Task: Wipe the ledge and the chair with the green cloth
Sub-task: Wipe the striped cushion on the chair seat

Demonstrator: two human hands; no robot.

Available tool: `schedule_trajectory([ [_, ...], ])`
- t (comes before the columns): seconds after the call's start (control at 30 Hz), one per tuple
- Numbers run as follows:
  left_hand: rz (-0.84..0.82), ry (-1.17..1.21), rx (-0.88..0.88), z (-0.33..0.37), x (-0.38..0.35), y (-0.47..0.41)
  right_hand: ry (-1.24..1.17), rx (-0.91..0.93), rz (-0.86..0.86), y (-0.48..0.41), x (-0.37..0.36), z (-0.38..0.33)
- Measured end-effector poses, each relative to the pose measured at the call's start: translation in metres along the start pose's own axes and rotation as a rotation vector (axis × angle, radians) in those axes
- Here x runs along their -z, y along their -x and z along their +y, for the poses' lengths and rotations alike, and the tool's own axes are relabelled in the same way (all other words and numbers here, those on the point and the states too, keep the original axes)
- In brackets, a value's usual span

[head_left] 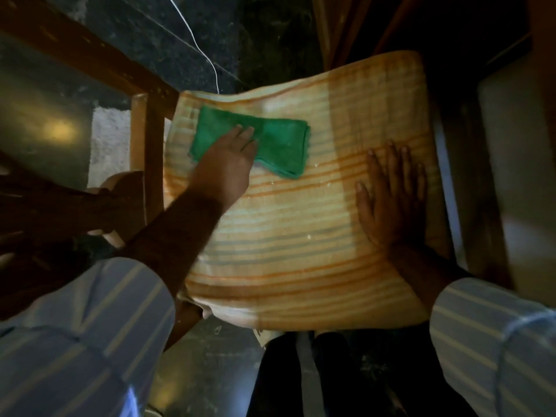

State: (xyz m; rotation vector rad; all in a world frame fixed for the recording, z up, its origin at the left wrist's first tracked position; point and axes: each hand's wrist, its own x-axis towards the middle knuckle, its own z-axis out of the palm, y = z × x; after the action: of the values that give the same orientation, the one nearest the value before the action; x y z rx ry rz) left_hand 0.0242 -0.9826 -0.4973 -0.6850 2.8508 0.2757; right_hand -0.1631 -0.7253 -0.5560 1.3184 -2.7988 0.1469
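Note:
The green cloth lies folded on the chair's striped orange and cream seat cushion, near its far left corner. My left hand presses down on the cloth with the fingers over its middle. My right hand rests flat on the cushion's right side, fingers spread, holding nothing. The chair's wooden frame shows to the left of the cushion. No ledge can be made out in this view.
A dark stone floor lies beyond the chair, with a thin white cord across it. A pale rug sits left of the frame. Dark wooden furniture stands behind. A pale surface is at the right.

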Motion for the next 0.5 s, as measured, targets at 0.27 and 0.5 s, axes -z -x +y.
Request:
schedule_trajectory([
  [0.27,-0.172,0.224,0.186,0.085,-0.016,0.161,-0.008,-0.001,0.024,0.0,0.002,-0.003],
  [0.5,-0.289,0.385,0.365,0.116,0.012,0.205,-0.014,0.0,0.022,0.0,0.005,-0.003],
])
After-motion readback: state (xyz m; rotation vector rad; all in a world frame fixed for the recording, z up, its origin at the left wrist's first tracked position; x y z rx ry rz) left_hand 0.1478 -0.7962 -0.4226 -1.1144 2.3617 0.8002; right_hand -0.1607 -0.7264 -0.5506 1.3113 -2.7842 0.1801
